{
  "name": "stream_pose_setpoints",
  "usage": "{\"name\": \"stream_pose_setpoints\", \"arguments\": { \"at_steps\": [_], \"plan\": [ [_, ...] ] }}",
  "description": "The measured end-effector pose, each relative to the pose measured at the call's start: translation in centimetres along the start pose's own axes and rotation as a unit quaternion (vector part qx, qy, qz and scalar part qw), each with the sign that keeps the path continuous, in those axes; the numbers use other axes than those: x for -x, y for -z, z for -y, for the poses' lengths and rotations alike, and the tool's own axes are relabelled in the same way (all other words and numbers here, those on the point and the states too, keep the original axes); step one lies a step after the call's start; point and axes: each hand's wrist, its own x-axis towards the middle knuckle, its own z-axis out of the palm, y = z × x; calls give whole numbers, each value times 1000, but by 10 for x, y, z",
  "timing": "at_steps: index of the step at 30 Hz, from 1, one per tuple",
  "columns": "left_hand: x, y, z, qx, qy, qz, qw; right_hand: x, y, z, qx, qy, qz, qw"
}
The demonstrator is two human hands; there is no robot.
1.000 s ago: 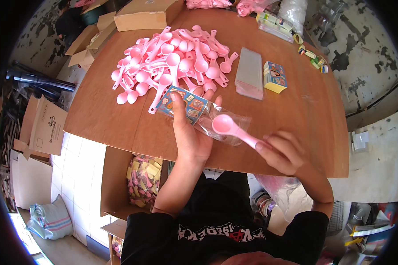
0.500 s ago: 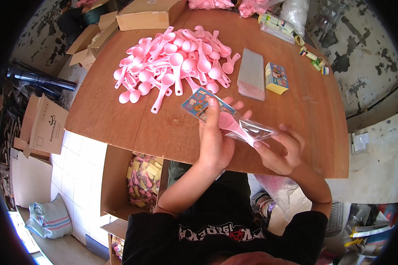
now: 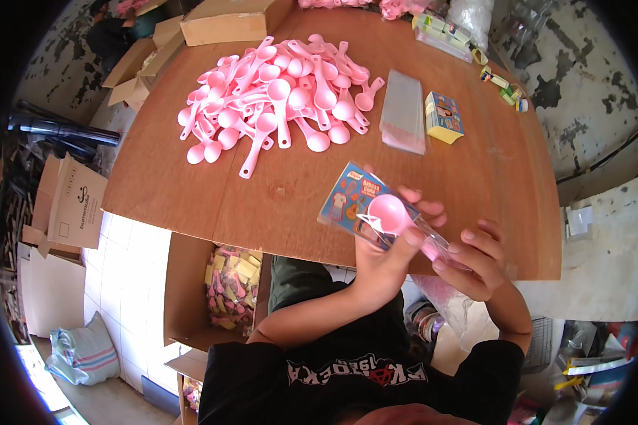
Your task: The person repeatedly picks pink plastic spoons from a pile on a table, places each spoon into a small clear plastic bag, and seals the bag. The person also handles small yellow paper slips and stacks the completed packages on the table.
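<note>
A clear plastic bag holds a pink measuring spoon and a blue printed card. My left hand grips it from below, thumb across the spoon's handle and fingers behind. At the bag's right end my right hand is closed, its fingertips pinching the plastic. The bag is tilted above the table's near edge, card end to the upper left. Beyond it lies a large heap of pink measuring spoons. To the heap's right are a stack of flat clear bags and a stack of printed cards.
The wooden table has a cardboard box at its far left and a clear plastic tray at its far right, near several tape rolls. Below the near edge, an open carton holds many packed pink spoons.
Both hands have moved the bag to the right and nearer me. My left thumb has shifted from the card onto the spoon's handle, and the spoon's bowl now faces up beside the card.
</note>
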Motion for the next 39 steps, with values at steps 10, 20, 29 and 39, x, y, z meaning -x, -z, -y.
{"name": "stream_pose_setpoints", "arguments": {
  "at_steps": [10, 20, 29, 39],
  "plan": [
    [-7, 9, -4, -1, -19, -101, 995, -31, 26, -25, -196, -290, 39, 936],
    [-20, 25, -19, -158, -138, -137, 968, -77, -5, -110, -418, -473, 172, 756],
    [-40, 27, -46, -314, -167, -43, 934, -107, -6, -110, -469, -418, 173, 759],
    [-71, 21, -54, -423, -15, 128, 897, -121, -19, -85, -505, -384, -58, 771]
  ]
}}
